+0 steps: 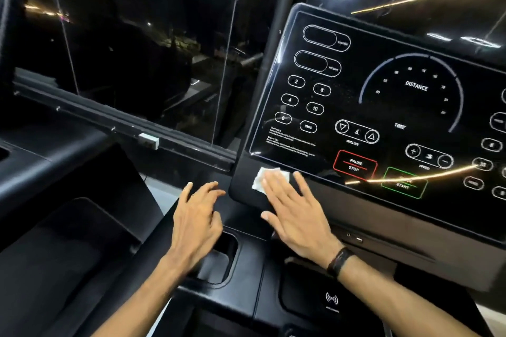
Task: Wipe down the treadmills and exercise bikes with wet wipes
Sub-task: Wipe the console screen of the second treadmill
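Note:
A black treadmill console (pixel 383 107) with white printed buttons and a red PAUSE STOP box fills the right half of the head view. A white wet wipe (pixel 264 175) lies on the console's lower left corner. My right hand (pixel 297 213) rests flat on the wipe with fingers spread, pressing it against the black surface; most of the wipe is hidden under the palm. My left hand (pixel 195 220) hovers to the left of the console corner, fingers loosely curled and apart, holding nothing. A dark band sits on my right wrist.
A cup holder recess (pixel 219 260) lies below my left hand. A phone pad with a wireless symbol (pixel 331 299) sits under my right forearm. A dark glass window with a black rail (pixel 123 123) is at the left, and a neighbouring machine's black deck (pixel 68 241) is lower left.

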The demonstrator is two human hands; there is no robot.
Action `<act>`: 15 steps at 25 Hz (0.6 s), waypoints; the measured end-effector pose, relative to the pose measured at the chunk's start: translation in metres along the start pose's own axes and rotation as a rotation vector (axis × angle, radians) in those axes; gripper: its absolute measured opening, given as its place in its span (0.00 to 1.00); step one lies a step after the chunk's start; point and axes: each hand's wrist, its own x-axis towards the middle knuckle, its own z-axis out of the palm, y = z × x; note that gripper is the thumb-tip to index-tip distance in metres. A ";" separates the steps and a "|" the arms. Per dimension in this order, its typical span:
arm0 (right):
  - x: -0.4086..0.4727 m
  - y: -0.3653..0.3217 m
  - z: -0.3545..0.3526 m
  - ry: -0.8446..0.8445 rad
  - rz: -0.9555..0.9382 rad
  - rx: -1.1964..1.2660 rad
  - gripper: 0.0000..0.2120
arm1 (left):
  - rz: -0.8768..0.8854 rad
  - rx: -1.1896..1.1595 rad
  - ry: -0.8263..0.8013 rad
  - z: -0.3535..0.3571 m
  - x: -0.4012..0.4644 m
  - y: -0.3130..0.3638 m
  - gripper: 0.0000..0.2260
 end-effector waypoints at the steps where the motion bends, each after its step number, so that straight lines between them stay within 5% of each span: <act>1: -0.004 0.002 0.001 -0.003 -0.025 -0.005 0.33 | 0.018 0.006 -0.007 0.001 -0.001 0.000 0.23; 15: -0.021 0.015 -0.011 0.046 0.012 -0.008 0.29 | 0.142 0.027 -0.071 0.002 0.012 0.020 0.26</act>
